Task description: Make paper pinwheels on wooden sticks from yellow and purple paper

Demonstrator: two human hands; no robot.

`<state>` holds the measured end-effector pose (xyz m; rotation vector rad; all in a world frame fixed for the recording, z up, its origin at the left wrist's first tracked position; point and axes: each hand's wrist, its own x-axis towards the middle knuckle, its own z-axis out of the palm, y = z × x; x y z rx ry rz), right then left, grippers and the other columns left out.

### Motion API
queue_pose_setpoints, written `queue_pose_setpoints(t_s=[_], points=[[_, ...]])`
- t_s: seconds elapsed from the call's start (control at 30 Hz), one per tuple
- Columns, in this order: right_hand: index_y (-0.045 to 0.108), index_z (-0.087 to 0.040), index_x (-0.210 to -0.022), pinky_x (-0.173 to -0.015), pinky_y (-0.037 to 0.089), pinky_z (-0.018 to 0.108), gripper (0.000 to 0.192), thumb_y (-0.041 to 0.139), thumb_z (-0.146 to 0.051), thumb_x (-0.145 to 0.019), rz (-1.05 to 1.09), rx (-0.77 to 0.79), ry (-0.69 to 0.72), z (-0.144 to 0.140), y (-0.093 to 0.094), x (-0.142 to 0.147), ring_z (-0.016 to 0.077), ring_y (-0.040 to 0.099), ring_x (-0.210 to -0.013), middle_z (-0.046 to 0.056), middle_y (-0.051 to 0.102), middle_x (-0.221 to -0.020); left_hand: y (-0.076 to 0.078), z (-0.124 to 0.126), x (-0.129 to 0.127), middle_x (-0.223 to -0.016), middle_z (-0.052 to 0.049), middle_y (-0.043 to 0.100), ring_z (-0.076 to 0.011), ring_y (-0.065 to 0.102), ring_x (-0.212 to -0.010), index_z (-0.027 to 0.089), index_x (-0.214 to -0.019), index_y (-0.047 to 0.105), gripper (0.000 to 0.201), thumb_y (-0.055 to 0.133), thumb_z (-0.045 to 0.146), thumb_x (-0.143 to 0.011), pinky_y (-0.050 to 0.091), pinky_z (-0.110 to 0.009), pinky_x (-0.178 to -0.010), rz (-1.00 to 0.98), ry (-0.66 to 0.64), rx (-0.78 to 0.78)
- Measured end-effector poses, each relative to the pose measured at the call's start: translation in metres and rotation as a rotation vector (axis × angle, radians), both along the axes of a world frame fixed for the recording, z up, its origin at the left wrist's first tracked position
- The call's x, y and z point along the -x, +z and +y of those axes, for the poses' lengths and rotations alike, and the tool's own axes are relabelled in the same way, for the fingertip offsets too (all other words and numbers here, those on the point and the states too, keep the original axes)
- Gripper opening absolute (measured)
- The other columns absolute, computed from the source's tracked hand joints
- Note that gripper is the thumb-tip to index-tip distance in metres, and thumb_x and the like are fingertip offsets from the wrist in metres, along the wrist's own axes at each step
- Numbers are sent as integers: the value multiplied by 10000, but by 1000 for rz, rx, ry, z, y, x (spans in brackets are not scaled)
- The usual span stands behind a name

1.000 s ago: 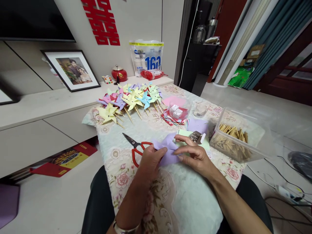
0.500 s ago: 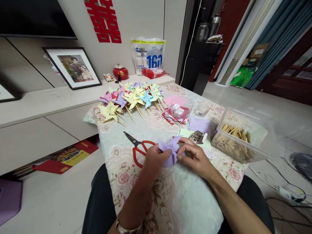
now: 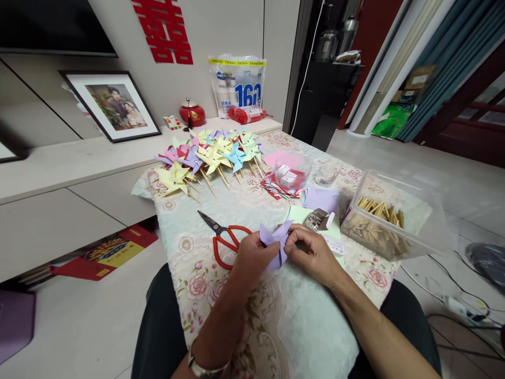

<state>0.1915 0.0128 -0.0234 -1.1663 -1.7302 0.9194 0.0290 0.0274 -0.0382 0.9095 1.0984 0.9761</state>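
Between my hands is a purple paper pinwheel [image 3: 274,238] with its blades folded in toward the middle. My left hand [image 3: 254,255] grips it from the left, thumb pressed over the paper. On the other side my right hand [image 3: 311,252] pinches the paper near its centre with thumb and fingertips; whether a small pin is in that pinch cannot be seen. Red-handled scissors [image 3: 226,239] lie open just left of my left hand. Past my right hand rest a small box of metal fasteners [image 3: 316,219], green paper [image 3: 296,213] and purple paper sheets [image 3: 321,200].
Several finished pinwheels [image 3: 213,158] on sticks lie at the table's far left. A clear bin of short sticks [image 3: 379,226] stands at the right. Round clear containers [image 3: 292,171] and striped paper pieces [image 3: 281,190] sit at the back. A floral cloth [image 3: 197,263] covers the table.
My right fingers have drawn closer together at the pinwheel's centre, and its blades are gathered further inward. The whole view has shifted slightly.
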Motion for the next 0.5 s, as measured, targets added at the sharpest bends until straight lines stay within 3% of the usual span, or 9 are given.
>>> queue_pose_setpoints(t_s=[0.5], points=[[599,-197,-681,-778,449,316,116,587,-108,-753,-6,20,-49,0,-4,0,207,620,-885,51,658,-925,7,-2,2,-581,15,626,-121,514,-519,140,-682,655,226,756,313,-579,396,-233,-514,26,22,26]])
